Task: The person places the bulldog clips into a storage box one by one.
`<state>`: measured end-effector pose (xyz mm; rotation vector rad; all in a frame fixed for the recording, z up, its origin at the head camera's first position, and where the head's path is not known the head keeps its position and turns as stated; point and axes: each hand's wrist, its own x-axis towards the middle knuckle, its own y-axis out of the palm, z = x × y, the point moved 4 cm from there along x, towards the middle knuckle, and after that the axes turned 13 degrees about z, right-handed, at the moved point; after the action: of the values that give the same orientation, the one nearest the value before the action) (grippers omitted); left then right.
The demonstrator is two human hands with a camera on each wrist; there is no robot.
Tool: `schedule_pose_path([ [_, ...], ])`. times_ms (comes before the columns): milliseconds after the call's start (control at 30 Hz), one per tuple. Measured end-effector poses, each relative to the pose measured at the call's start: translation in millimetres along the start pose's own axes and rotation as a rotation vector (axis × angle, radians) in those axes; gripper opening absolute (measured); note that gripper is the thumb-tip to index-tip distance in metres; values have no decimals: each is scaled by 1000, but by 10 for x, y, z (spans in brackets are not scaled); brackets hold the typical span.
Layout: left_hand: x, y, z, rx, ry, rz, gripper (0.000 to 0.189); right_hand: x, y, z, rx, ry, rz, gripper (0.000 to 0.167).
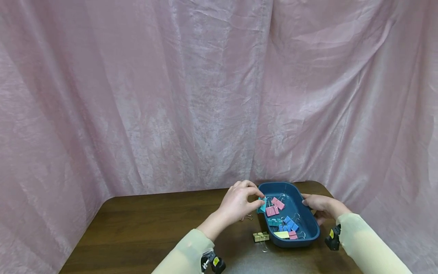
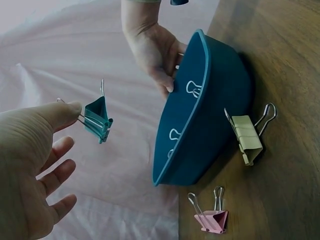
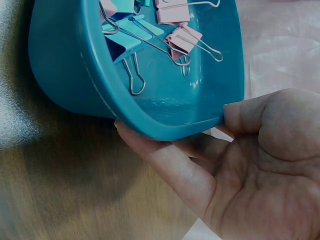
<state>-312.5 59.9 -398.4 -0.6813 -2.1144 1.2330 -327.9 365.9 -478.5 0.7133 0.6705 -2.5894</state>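
Observation:
My left hand (image 1: 237,202) pinches a teal binder clip (image 2: 97,120) by its wire handle, thumb on top. In the head view this clip overlaps the left rim of a dark blue plastic bin (image 1: 313,227); in the left wrist view it hangs apart from the bin's wall (image 2: 222,95). My right hand (image 3: 265,170) grips the bin's far right side, thumb at the rim and fingers around the outside. Inside the bin lie pink clips (image 1: 272,211), blue clips (image 1: 291,224), a teal clip (image 1: 273,222) and a yellow clip (image 1: 281,234).
On the wooden table (image 1: 147,228), a yellow binder clip (image 2: 246,134) stands beside the bin's left side, and a pink binder clip (image 2: 213,221) lies farther back, partly hidden by the left arm in the head view. A pink curtain (image 1: 205,95) hangs behind the table.

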Motion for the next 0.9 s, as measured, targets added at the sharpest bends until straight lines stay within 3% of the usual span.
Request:
schedule_pose_path([
  [900,122,187,-48,15,-25,30,15,-14,-7,6,15,0,22,57],
])
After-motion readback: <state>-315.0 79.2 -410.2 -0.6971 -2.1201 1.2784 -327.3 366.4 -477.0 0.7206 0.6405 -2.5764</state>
